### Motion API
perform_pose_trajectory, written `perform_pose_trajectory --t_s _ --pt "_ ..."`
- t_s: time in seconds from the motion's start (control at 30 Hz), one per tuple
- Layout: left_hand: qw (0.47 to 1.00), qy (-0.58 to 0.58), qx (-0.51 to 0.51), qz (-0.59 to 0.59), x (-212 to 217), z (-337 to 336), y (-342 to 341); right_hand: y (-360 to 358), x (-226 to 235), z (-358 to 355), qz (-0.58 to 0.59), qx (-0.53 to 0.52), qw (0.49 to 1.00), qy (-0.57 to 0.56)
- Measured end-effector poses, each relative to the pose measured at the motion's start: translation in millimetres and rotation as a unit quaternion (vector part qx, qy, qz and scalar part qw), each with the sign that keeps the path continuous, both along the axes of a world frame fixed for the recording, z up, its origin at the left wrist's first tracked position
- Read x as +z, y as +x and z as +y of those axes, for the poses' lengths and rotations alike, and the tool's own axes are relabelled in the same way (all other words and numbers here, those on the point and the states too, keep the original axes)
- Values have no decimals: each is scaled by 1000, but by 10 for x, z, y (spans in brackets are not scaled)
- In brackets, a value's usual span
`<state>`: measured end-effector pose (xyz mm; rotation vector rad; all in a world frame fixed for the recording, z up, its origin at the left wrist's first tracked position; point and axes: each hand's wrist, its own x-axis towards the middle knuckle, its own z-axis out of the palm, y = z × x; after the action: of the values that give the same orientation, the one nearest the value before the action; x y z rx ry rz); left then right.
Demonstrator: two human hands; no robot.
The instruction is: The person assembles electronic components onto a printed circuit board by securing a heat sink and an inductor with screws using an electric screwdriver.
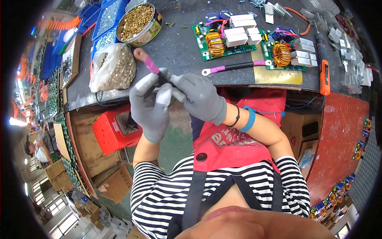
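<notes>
Both my hands wear grey gloves and are raised over the bench's front edge. A short black cable (162, 78) with a pink sleeve and a copper ring lug at its far end is between them. My left hand (149, 105) grips it with thumb and fingers, the lug pointing up and left. Beside it, my right hand (202, 96) closes its fingers around the cable's near part, which is hidden. On the bench, a similar cable (238, 67) lies in front of a green circuit board (223, 51). Its right lug touches a second green circuit board (286, 51).
A tub of brass-coloured fasteners (137, 24) and a plastic bag of small metal parts (113, 67) stand at the left, by blue bins (107, 20). An orange-black screwdriver (324, 71) lies at the right, near clear plastic pieces (348, 55). A red stool (113, 131) sits under the bench.
</notes>
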<state>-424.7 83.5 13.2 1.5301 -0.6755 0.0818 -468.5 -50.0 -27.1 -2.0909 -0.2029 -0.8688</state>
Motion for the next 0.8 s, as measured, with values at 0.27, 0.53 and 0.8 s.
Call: perform_pose_trajectory --t_s 0.27,0.53,0.8 --pt "935 282 81 -201 119 -81 599 -284 52 -407 14 -64 997 -43" --pt "850 398 -70 -339 -164 -219 884 -816 47 -844 66 -136 986 -76" --pt "847 413 -92 -321 -257 -217 947 -904 416 -1117 75 -160 973 -150"
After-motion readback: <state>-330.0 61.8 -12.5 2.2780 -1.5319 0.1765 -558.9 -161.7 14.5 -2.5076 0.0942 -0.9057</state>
